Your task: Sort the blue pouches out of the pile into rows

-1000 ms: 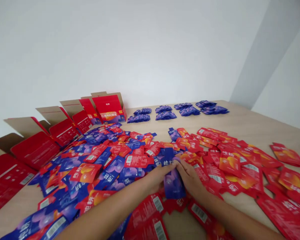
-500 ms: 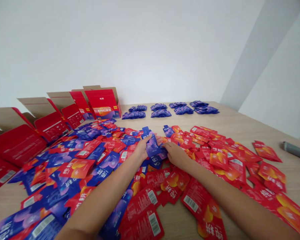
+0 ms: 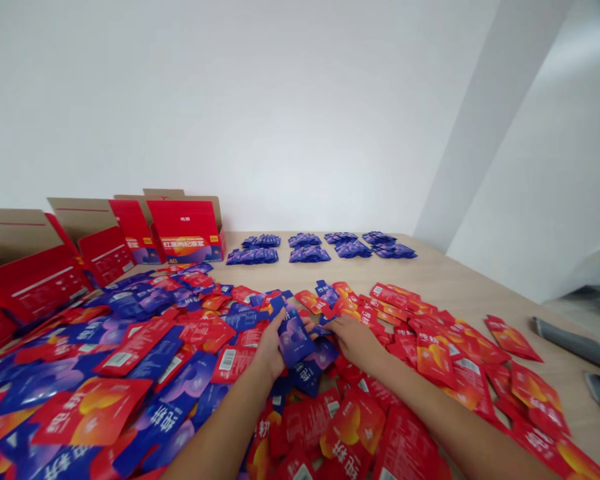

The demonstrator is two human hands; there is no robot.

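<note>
My left hand (image 3: 270, 347) is closed round a blue-purple pouch (image 3: 296, 339), held tilted over the middle of the pile. Just right of it, my right hand (image 3: 351, 339) is bent down with its fingertips pinched at the edge of another blue pouch (image 3: 324, 353). Part of that pouch is hidden behind the held one. Beneath both hands lie more blue pouches, one showing white print (image 3: 306, 377), and red pouches with orange fruit pictures (image 3: 353, 427).
Mixed red and blue pouches (image 3: 170, 400) cover the left; red ones (image 3: 433, 350) spread right. Several blue stacks (image 3: 309, 254) stand in two rows at the back of the table (image 3: 430, 270). Open red cartons (image 3: 185, 230) line the left. A grey object (image 3: 575, 340) lies at the right edge.
The camera view has shifted, so the table and boxes appear lower and farther left. My left hand still grips a blue pouch; my right hand stays beside it.
</note>
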